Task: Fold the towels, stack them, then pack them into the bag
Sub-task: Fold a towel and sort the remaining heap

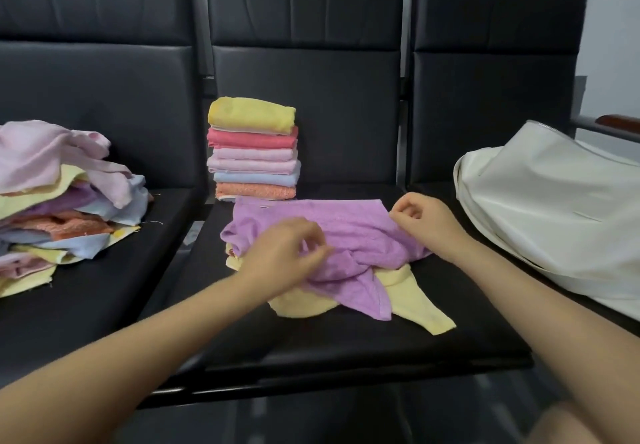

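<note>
A crumpled purple towel (pixel 349 235) lies on the middle black seat, on top of a pale yellow towel (pixel 412 299). My left hand (pixel 280 256) pinches a fold of the purple towel near its front left part. My right hand (pixel 422 218) pinches the towel's right edge. Behind them, a stack of several folded towels (pixel 252 152) stands on the same seat, a yellow one on top. A white bag (pixel 550 211) lies on the right seat.
A loose heap of unfolded towels (pixel 59 201) in pink, yellow, blue, purple and orange covers the left seat. The black seat backs (pixel 308 72) rise behind everything. A wooden armrest (pixel 616 121) shows at the far right.
</note>
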### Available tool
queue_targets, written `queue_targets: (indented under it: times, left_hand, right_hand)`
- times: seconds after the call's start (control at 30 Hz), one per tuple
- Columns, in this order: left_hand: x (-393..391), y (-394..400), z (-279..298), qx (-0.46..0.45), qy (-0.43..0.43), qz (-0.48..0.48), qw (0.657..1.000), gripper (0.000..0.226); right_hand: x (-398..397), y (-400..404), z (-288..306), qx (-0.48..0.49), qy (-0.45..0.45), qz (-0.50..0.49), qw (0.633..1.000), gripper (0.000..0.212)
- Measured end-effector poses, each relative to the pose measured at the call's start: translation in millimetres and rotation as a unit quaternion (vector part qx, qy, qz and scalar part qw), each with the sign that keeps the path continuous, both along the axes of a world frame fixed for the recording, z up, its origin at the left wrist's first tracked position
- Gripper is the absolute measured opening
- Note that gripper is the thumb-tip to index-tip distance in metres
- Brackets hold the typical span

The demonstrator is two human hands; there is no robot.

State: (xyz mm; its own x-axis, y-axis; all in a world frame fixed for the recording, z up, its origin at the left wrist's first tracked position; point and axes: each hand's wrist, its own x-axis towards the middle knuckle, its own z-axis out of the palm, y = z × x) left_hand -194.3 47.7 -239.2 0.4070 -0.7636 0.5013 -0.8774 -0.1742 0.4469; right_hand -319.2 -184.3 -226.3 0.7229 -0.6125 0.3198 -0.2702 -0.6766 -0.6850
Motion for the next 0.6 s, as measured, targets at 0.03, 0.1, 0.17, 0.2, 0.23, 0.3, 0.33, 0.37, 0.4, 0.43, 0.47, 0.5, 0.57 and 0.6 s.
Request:
queue_targets:
  times: [0.03,0.1,0.17,0.2,0.23,0.3,0.33,0.37,0.4,0.43,0.47,0.5,0.57,0.6]
  left_hand:
    - [-16.6,-4.3,-3.7,0.041,-0.004,-0.034,0.999,0.033]
    - [-42.8,-13.4,-15.6,0.113,-0.061,-0.068,0.989,0.038]
    - [-52.4,-21.8,-30.2,0.15,-0.097,-0.069,0.981,0.043]
    - [-52.2,-25.2,-35.7,0.149,-0.1,-0.068,0.981,0.039]
    - [-50.4,-27.8,-39.8,0.135,-0.096,-0.067,0.984,0.033]
    - [-44.9,-32.1,-45.5,0.102,-0.076,-0.076,0.989,0.023]
    - [-42.0,-33.7,-47.7,0.091,-0.067,-0.086,0.99,0.02]
    - [-39.5,-34.4,-49.8,0.084,-0.058,-0.095,0.99,0.017]
    - [-37.7,-34.3,-51.1,0.078,-0.048,-0.103,0.99,0.014]
    - [-35.5,-34.4,-52.8,0.074,-0.039,-0.111,0.99,0.012]
    - [-33.3,-34.6,-54.8,0.074,-0.038,-0.116,0.99,0.013]
    - [-32.1,-35.0,-56.3,0.075,-0.045,-0.116,0.989,0.016]
    - [-31.7,-36.2,-60.2,0.079,-0.086,-0.106,0.987,0.03]
    - [-32.4,-37.2,-62.3,0.076,-0.112,-0.101,0.986,0.034]
  right_hand:
    - [-3.9,4.6,2.4,0.032,0.02,0.044,0.998,0.01]
    - [-11.3,12.2,1.4,0.071,0.103,0.126,0.984,0.014]
    - [-16.9,14.4,-6.5,0.067,0.172,0.177,0.967,0.008]
    - [-19.1,13.8,-10.5,0.052,0.19,0.185,0.963,0.01]
    - [-20.6,12.0,-13.7,0.033,0.199,0.186,0.962,0.013]
    - [-23.2,9.0,-17.8,-0.001,0.201,0.178,0.963,0.021]
    - [-24.7,9.1,-18.7,-0.014,0.204,0.173,0.963,0.025]
    - [-25.3,9.2,-20.5,-0.027,0.206,0.171,0.963,0.027]
    - [-25.6,9.8,-22.1,-0.036,0.206,0.171,0.963,0.028]
    - [-25.0,10.4,-24.1,-0.041,0.205,0.169,0.963,0.028]
    - [-24.2,11.7,-25.5,-0.046,0.201,0.165,0.965,0.027]
    - [-22.7,11.7,-27.2,-0.049,0.194,0.159,0.967,0.024]
    - [-20.4,11.0,-28.7,-0.047,0.18,0.151,0.971,0.016]
    - [-19.4,9.7,-28.9,-0.044,0.173,0.149,0.973,0.012]
